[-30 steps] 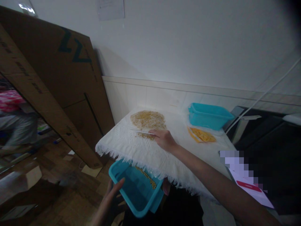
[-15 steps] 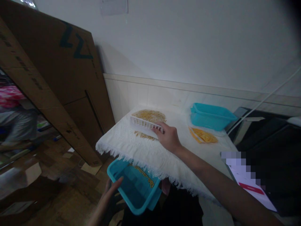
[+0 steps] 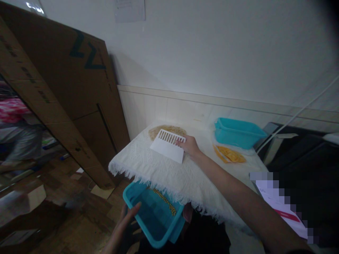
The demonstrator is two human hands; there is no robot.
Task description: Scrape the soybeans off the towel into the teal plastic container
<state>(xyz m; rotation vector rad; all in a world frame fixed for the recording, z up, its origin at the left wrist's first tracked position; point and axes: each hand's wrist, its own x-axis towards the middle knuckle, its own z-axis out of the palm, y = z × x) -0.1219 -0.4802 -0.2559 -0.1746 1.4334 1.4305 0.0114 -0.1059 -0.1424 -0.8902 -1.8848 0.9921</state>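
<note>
My right hand (image 3: 188,144) is closed on the right end of a white plastic scraper (image 3: 166,149) with a row of slots along its top. The scraper leans over the white fringed cloth (image 3: 140,158), its flat face towards me. Behind it a pile of soybeans (image 3: 169,129) lies spread on the cloth, partly hidden. My left hand (image 3: 129,218) grips the left side of a blue plastic basin (image 3: 156,225), thumb over the rim. The basin is tilted below the table's front edge, partly under the fringe, and holds a line of soybeans along its far side.
A second blue basin (image 3: 238,132) stands at the table's back right, with a yellow packet (image 3: 230,154) before it. A tall cardboard box (image 3: 87,91) borders the left. At the right are a black bag (image 3: 312,176) and a white cable (image 3: 302,111). Another person (image 3: 18,127) sits far left.
My right hand has tipped the scraper so its flat face shows, and its lower edge now covers where loose beans lay in front. The basin in my left hand has shifted slightly right and down.
</note>
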